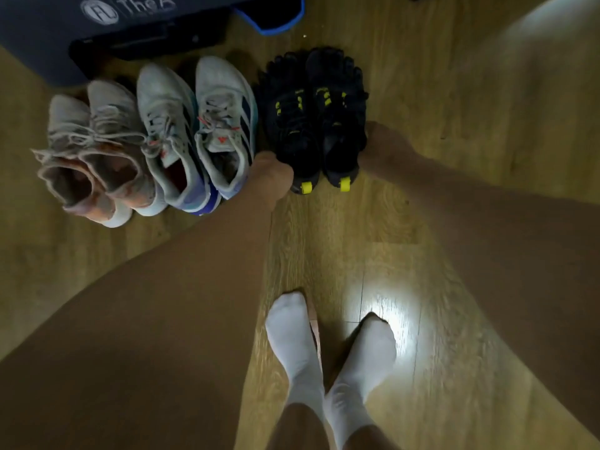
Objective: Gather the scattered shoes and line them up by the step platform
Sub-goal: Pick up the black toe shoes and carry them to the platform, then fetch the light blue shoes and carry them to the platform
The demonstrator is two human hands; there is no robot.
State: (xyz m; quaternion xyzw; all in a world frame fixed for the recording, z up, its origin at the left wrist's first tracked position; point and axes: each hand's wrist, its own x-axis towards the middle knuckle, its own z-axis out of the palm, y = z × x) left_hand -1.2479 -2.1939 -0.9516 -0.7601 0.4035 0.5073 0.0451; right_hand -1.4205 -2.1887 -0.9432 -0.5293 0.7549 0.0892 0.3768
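Three pairs of shoes stand in a row in front of the dark step platform [48, 34], toes toward it. From the left they are a worn beige pair [94, 151], a white pair with dark stripes [198, 131] and a black toe-shoe pair with yellow tabs [315, 118]. My left hand [271, 175] grips the heel side of the left black shoe [289, 125], fingers curled against it. My right hand [381, 147] holds the outer side of the right black shoe [337, 115]. The fingertips of both hands are hidden by the shoes.
Wooden floor [454, 125] runs bare to the right of the black pair. A black mat with a blue edge [276, 17] lies behind the shoes, next to the platform. My feet in white socks [324, 345] stand below, near a bright light patch.
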